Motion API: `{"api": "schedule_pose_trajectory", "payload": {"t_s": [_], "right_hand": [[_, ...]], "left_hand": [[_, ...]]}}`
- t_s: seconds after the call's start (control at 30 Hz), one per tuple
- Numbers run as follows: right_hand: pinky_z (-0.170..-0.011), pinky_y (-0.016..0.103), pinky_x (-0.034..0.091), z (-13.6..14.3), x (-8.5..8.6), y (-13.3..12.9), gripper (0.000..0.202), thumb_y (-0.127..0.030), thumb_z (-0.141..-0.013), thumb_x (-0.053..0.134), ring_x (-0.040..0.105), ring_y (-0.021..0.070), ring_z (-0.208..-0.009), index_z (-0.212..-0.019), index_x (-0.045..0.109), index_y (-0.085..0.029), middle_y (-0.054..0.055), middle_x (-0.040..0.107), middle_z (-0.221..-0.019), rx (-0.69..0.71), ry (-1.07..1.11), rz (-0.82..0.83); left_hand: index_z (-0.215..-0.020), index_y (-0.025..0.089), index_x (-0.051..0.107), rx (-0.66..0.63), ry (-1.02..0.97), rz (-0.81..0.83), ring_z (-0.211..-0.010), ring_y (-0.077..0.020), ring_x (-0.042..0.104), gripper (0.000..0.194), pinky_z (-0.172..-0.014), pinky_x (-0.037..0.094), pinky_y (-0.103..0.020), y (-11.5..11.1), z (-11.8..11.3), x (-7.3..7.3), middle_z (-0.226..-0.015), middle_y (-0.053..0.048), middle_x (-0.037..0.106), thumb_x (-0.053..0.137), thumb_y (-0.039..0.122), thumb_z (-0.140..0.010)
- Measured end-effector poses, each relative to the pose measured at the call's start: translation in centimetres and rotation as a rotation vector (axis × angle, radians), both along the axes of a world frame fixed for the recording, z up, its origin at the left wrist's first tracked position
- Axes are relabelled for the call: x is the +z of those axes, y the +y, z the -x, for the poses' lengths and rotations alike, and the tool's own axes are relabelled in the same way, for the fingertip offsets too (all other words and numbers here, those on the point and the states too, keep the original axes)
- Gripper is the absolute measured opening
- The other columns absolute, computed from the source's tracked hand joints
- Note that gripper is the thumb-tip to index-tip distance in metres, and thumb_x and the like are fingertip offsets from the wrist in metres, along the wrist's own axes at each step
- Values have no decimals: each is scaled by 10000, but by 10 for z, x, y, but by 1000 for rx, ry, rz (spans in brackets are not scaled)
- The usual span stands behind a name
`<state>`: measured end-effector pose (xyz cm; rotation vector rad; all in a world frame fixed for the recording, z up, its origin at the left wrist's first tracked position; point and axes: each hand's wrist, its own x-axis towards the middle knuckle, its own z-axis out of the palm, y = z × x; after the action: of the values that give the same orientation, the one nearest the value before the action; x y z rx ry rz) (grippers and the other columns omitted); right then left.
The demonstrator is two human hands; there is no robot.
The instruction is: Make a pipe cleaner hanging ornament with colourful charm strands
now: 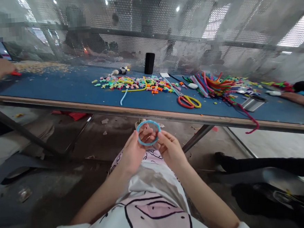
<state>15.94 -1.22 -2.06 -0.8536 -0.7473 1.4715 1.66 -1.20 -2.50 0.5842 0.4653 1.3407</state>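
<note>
Table point(69, 88): long, blue top, pale wooden edge, metal legs.
Centre: heap of small colourful pieces point(139, 83), a loose light-blue strand point(123, 97) near the front edge.
Behind the heap: black upright box point(149, 63), small plush toy point(120, 71).
Right: bundle of coloured pipe cleaners point(212, 83), red and yellow scissors point(189, 101), metal tray point(251, 103).
Far left: pale scattered bits point(39, 66).

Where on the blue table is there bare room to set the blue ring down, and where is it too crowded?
Bare blue table lies left of the pile of small coloured pieces, up to another person's hand. A narrower free strip runs along the near edge, in front of the scissors. The pipe cleaners crowd the right. Both hands hold the blue ring.
</note>
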Motion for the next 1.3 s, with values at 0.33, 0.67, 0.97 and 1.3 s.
{"api": "schedule_pose_trajectory", "payload": {"t_s": [0.33,0.67,0.97,1.3], "right_hand": [[-707,266,511,-1,2,-3,393,-554,-805,738,613,136,-674,-910,747,-176,2,626,-653,269,-21,70],[-471,211,377,6,-2,-1,328,-472,-746,817,333,67,-448,-766,692,-170,-85,352,-478,259,34,108],[-939,334,518,12,-14,4,536,-478,-751,803,630,222,-1157,-1245,668,-319,42,666,-1305,81,-71,-109],[-1024,423,499,23,-2,16,525,-412,-632,894,614,289,-1192,-1085,689,-243,76,701,-1189,173,-175,-254]], "left_hand": [[-688,191,468,8,265,21,-449,-60,275,481,-481,331,-190,1,12,2,-496,91,288,713,588,-803],[-690,192,439,-194,-45,86,-450,-74,304,370,-476,357,-195,0,9,6,-510,85,258,641,407,-913],[-895,148,710,-220,-223,272,-644,-68,602,121,-602,510,-168,14,13,5,-876,-52,717,598,111,-873],[-1092,187,735,-262,1,-59,-911,-124,717,239,-801,558,-176,37,-4,26,-1076,-76,761,731,209,-854]]}}
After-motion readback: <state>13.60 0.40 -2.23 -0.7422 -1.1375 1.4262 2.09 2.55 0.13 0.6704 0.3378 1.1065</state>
